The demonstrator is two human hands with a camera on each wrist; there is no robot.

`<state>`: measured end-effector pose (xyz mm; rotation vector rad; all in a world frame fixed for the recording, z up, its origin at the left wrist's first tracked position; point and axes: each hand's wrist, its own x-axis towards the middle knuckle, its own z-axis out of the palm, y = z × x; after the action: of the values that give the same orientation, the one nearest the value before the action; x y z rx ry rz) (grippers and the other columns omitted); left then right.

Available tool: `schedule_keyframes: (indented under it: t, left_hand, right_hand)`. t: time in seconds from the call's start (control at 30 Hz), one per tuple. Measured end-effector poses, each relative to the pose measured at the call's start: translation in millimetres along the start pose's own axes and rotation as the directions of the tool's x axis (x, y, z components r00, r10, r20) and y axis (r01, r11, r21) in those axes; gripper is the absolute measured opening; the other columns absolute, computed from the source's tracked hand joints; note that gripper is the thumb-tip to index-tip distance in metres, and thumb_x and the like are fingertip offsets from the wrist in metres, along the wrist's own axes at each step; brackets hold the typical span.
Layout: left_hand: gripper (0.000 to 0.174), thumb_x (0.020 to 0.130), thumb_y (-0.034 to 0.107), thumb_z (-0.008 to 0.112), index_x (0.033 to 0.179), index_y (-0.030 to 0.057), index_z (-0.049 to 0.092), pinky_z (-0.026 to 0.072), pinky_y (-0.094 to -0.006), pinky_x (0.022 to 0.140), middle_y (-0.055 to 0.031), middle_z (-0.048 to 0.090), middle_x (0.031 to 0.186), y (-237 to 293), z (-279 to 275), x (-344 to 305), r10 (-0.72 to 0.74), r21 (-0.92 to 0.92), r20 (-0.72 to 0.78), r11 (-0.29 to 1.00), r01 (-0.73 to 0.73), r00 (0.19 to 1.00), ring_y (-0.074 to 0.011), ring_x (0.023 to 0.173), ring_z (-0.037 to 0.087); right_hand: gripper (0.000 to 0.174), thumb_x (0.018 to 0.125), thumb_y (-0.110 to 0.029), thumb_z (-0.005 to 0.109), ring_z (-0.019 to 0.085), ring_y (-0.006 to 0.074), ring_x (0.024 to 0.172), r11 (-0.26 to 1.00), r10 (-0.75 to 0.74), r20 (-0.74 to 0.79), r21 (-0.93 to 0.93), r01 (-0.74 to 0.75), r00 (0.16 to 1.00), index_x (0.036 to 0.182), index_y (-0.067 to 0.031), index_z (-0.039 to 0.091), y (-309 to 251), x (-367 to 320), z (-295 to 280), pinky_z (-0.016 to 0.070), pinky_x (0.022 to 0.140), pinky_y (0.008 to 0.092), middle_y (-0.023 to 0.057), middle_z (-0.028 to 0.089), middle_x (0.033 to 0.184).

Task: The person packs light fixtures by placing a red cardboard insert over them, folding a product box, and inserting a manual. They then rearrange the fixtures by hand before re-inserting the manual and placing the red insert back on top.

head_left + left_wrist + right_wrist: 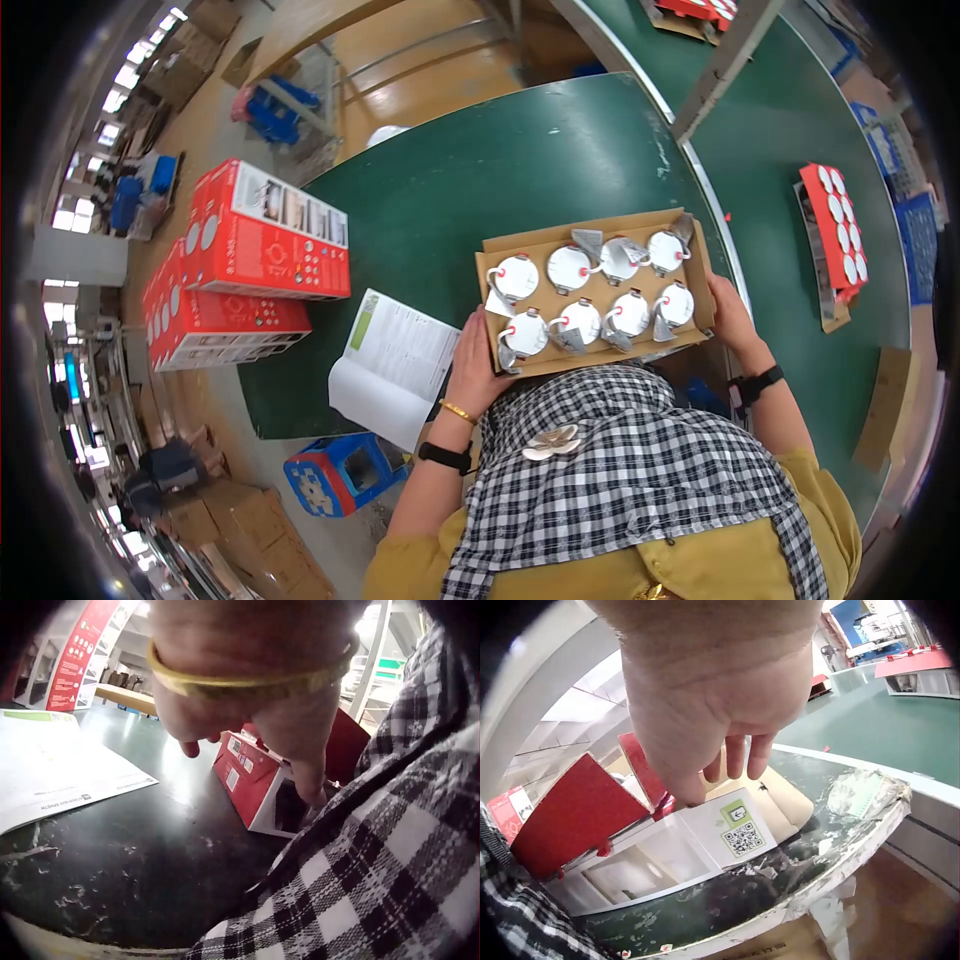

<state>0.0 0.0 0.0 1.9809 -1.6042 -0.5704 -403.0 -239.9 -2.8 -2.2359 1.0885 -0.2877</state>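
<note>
An unlidded carton (540, 236) with a brown cardboard inside lies in front of the person's waist. Round white lamps (569, 268) with short cables sit in it in two rows, with small silver packets (588, 242) among them. My left hand (478, 362) holds the carton's left end. The left wrist view shows the red carton (244, 776) with the thumb at its near side. On the right end, my right hand (733, 315) grips the corner; the right wrist view shows its thumb just above a QR-code label (742, 838). Red flaps (577, 814) stand up there.
Red printed boxes (265, 235) are stacked at the green table's left. An opened leaflet (395, 360) lies beside my left hand, above a blue stool (345, 475). At right, past a metal post (725, 70), another lamp-filled red carton (838, 230) stands on a green surface.
</note>
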Motion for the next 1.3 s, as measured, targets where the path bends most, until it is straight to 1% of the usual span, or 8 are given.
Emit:
schedule_keyframes:
  t: [0.23, 0.37, 0.43, 0.53, 0.77, 1.0, 1.17, 1.3]
  left_hand:
    - [0.110, 0.055, 0.006, 0.088, 0.145, -0.0065, 0.025, 0.0366, -0.0460, 0.110, -0.0273, 0.040, 0.143, 0.1, 9.4, 1.0, 0.052, -0.026, -0.089, 0.998, -0.055, 0.995, -0.0432, 0.132, 0.041]
    - [0.105, 0.058, 0.007, 0.086, 0.144, -0.0072, 0.027, 0.0367, -0.0462, 0.110, -0.0293, 0.041, 0.141, -2.7, 5.1, -4.0, 0.035, 0.000, -0.066, 0.999, -0.035, 0.997, -0.0443, 0.130, 0.042]
    - [0.106, 0.058, 0.008, 0.086, 0.145, -0.0058, 0.026, 0.0365, -0.0459, 0.110, -0.0286, 0.041, 0.142, -4.0, 8.2, -6.8, 0.026, -0.020, -0.073, 0.999, -0.028, 0.997, -0.0443, 0.130, 0.042]
    - [0.110, 0.056, 0.005, 0.084, 0.147, -0.0045, 0.024, 0.0366, -0.0459, 0.109, -0.0277, 0.041, 0.141, 9.3, 3.6, -5.6, -0.022, -0.100, -0.025, 0.995, 0.020, 0.999, -0.0447, 0.129, 0.042]
    - [0.102, 0.063, 0.009, 0.081, 0.148, -0.0056, 0.025, 0.0410, -0.0436, 0.105, -0.0258, 0.044, 0.138, 11.7, 0.2, -5.7, 0.012, -0.064, -0.033, 0.998, -0.014, 0.999, -0.0425, 0.125, 0.047]
    - [0.101, 0.066, 0.012, 0.082, 0.148, -0.0048, 0.025, 0.0401, -0.0436, 0.106, -0.0252, 0.044, 0.138, 35.4, -11.7, -12.4, -0.012, -0.141, 0.037, 0.990, 0.018, 0.999, -0.0417, 0.126, 0.046]
    - [0.097, 0.064, 0.014, 0.085, 0.143, -0.0036, 0.033, 0.0391, -0.0438, 0.106, -0.0239, 0.046, 0.135, 17.8, -19.0, -4.7, 0.040, 0.082, -0.026, 0.996, -0.038, 0.999, -0.0401, 0.125, 0.046]
    - [0.056, 0.077, 0.012, 0.075, 0.124, -0.0034, 0.051, 0.0439, -0.0473, 0.094, -0.0213, 0.058, 0.112, 22.3, -36.1, 7.6, 0.178, 0.169, -0.214, 0.975, -0.143, 0.960, -0.0423, 0.107, 0.055]
  right_hand:
    - [0.096, 0.067, 0.006, 0.074, 0.053, 0.0385, 0.119, 0.998, 0.028, 0.010, 0.055, -0.028, 1.000, 0.150, -0.0101, 0.029, -26.8, 2.5, 12.4, 0.0446, 0.101, 0.0410, 0.0208, 0.054, 0.130]
    - [0.092, 0.071, 0.009, 0.063, 0.054, 0.0391, 0.117, 0.835, 0.277, 0.222, 0.427, -0.348, 0.935, 0.153, -0.0115, 0.025, 38.3, -10.1, 41.4, 0.0440, 0.101, 0.0394, 0.0230, 0.054, 0.130]
    - [0.094, 0.071, 0.011, 0.059, 0.054, 0.0395, 0.116, 0.938, 0.022, 0.161, 0.338, -0.076, 0.987, 0.154, -0.0113, 0.021, 78.4, -8.9, 60.7, 0.0442, 0.101, 0.0402, 0.0233, 0.054, 0.129]
    - [0.097, 0.070, 0.010, 0.058, 0.053, 0.0408, 0.115, 1.000, -0.018, 0.080, 0.002, 0.018, 0.997, 0.155, -0.0117, 0.016, -27.0, -10.5, 5.1, 0.0456, 0.099, 0.0416, 0.0233, 0.054, 0.125]
    - [0.084, 0.077, 0.003, 0.062, 0.053, 0.0380, 0.111, 0.993, -0.097, 0.055, 0.071, 0.093, 0.994, 0.152, -0.0104, 0.025, -43.8, -9.0, -12.4, 0.0447, 0.095, 0.0428, 0.0196, 0.055, 0.121]
    - [0.090, 0.071, -0.004, 0.073, 0.047, 0.0355, 0.127, 0.982, -0.187, -0.068, -0.002, 0.187, 0.980, 0.149, -0.0101, 0.030, -48.4, -25.6, -13.9, 0.0412, 0.107, 0.0397, 0.0175, 0.041, 0.145]
    - [0.086, 0.073, -0.008, 0.074, 0.047, 0.0378, 0.128, 0.974, -0.191, -0.192, 0.084, 0.210, 0.963, 0.148, -0.0086, 0.032, -51.5, -13.3, -2.5, 0.0432, 0.104, 0.0415, 0.0191, 0.041, 0.146]
    - [0.076, 0.076, -0.014, 0.075, 0.056, 0.0381, 0.116, 0.951, -0.267, -0.290, 0.073, 0.299, 0.919, 0.144, -0.0072, 0.040, -61.4, -11.6, -9.7, 0.0477, 0.097, 0.0413, 0.0187, 0.053, 0.134]
